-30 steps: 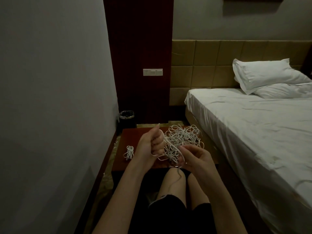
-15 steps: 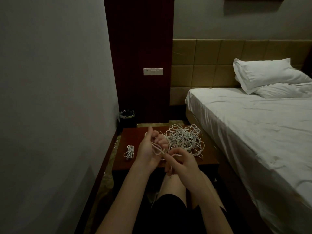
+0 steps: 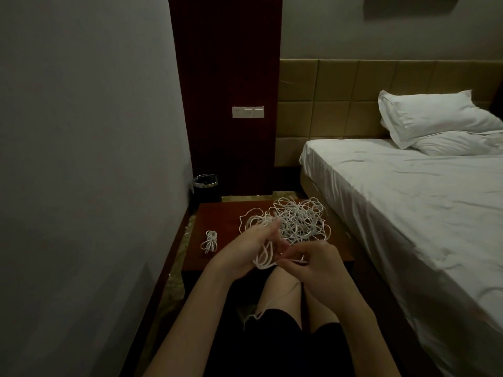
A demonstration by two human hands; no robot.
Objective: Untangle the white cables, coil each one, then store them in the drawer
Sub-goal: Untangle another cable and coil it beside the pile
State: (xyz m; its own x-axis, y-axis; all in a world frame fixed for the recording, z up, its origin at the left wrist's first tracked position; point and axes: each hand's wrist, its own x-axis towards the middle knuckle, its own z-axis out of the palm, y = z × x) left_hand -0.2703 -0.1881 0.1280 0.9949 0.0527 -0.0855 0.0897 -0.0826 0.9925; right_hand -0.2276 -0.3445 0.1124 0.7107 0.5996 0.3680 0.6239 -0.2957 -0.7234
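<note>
Head view: we see coil of white cable (image 3: 263, 255) hanging from left hand (image 3: 245, 247), loops' long axis running up-down, bottom of loops pointing toward knees. Left grip curled round coil's top. Right hand (image 3: 310, 263), just right of coil, pinches cable strand, fingers together. Tangled cables (image 3: 296, 220) lie on table (image 3: 217, 213) just beyond both grips. Finished coil (image 3: 209, 241) lies left of left grip, long axis near-far.

Bare forearms with no sleeves; bare left hand (image 3: 245, 247) and right hand (image 3: 313, 263); black fabric shorts (image 3: 285, 346) above bare knees
</note>
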